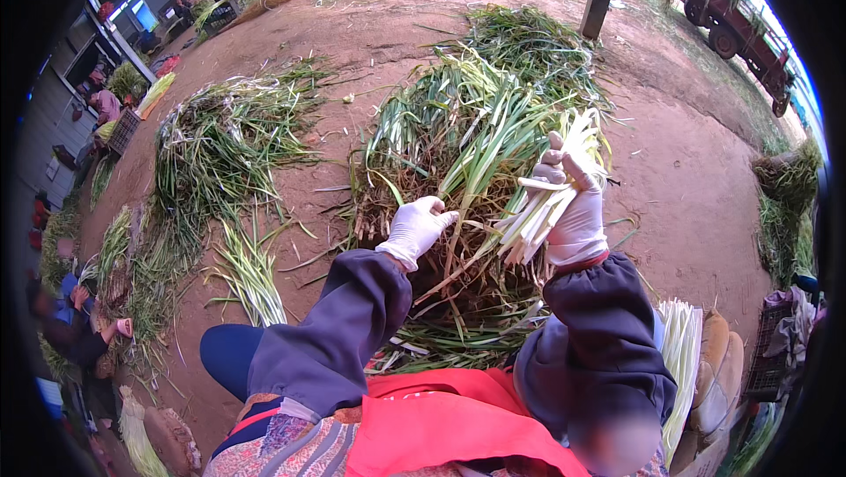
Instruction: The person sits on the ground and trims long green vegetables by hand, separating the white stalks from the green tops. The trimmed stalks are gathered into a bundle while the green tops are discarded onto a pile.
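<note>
Hands gloved: left hand extended, pinching green stalks; right hand upright, curled round pale bunch.

Pale stalks partly hide the right hand, and a co-worker's head is blurred.

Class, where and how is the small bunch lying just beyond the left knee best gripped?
Probably by its pale stalks, with the left hand from above: the small bunch narrows at that end toward the left knee, while its green leaves fan out loosely.
</note>
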The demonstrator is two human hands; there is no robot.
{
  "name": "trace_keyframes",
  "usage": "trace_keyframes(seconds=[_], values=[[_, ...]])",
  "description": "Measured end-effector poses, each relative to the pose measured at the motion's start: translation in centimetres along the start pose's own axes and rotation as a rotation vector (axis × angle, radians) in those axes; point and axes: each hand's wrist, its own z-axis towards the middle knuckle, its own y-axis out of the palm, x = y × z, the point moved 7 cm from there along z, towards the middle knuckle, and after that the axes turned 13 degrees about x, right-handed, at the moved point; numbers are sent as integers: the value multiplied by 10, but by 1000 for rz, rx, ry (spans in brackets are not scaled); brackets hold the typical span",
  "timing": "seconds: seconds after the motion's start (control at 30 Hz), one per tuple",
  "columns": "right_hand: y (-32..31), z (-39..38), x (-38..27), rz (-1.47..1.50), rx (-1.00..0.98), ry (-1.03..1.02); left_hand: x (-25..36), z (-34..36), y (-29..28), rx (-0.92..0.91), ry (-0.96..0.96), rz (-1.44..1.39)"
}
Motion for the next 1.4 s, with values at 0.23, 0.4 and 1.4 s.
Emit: trace_keyframes(seconds=[0.23, 0.4, 1.4], values=[[0, 0, -9, 19, -30, 0, 20, 12, 25, -127, -41, 213], [-6, 0, 7, -30, -28, 54, 37, 3, -28, -124, -174, -628], [-56, -23, 94, -557, 100, 375, 48, -30, -26, -98, -367, -1019]])
